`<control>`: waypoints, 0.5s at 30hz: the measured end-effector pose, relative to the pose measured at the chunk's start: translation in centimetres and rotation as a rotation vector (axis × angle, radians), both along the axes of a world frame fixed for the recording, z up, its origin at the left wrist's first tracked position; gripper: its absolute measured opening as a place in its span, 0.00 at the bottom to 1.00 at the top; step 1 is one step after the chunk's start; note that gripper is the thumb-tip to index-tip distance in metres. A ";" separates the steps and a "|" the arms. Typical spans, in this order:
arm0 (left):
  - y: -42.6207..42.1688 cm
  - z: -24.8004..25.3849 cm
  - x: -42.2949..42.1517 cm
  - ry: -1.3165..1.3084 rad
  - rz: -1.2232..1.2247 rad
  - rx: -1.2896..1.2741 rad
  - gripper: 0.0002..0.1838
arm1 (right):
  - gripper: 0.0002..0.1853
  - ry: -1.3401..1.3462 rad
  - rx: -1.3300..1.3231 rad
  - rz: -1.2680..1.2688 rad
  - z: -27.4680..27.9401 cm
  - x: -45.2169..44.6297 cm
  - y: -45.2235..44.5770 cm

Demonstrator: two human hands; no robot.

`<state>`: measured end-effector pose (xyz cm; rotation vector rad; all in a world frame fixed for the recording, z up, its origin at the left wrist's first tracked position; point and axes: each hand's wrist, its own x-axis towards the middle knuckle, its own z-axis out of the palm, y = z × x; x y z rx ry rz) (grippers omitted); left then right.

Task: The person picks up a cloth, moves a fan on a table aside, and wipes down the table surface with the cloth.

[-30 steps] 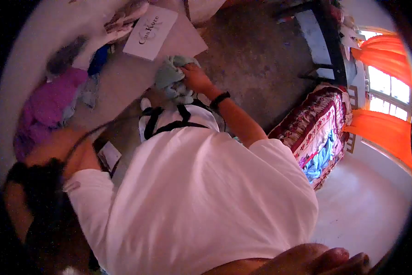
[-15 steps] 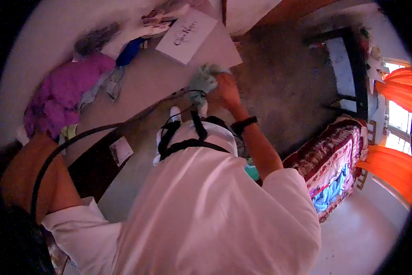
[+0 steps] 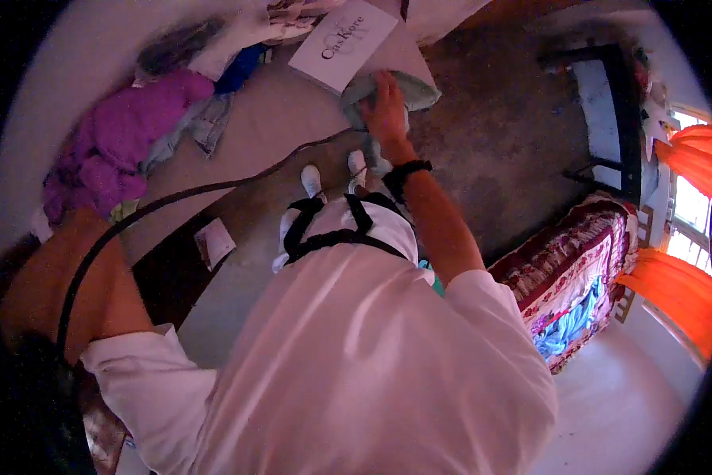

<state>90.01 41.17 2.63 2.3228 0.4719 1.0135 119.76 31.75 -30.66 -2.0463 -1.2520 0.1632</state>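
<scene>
My right hand (image 3: 385, 115) lies on a pale green cloth (image 3: 357, 93), its fingers stretched forward and slightly apart. The cloth spreads over the corner of a pale flat surface (image 3: 285, 111), just beside a white box lid or board (image 3: 344, 43) with "CasKore" lettering. A black band circles my right wrist. My left arm is bent at the left edge, close to a purple cloth (image 3: 126, 119); my left hand is not visible.
A black cable (image 3: 205, 188) curves across the view. Blue and grey clothes lie by the purple cloth. White shoes (image 3: 312, 180) stand on the floor. At right are a patterned covered seat (image 3: 562, 261), a dark-framed table (image 3: 629, 119) and orange curtains (image 3: 673, 293).
My right hand has moved forward from gripping the bunched green cloth to lying on it with fingers extended. The cloth is now spread wider over the corner.
</scene>
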 end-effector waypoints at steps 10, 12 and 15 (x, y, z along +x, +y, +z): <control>-1.1 -4.6 2.8 0.045 0.012 -0.234 0.11 | 0.24 -0.469 -0.205 -0.326 1.5 9.5 0.4; -1.7 -9.8 5.5 0.210 -0.155 -0.413 0.14 | 0.21 -0.651 -0.258 -0.249 -0.8 9.2 1.3; -4.1 -21.1 7.6 0.333 -0.247 -0.290 0.22 | 0.19 -0.387 -0.278 0.024 1.7 5.9 0.9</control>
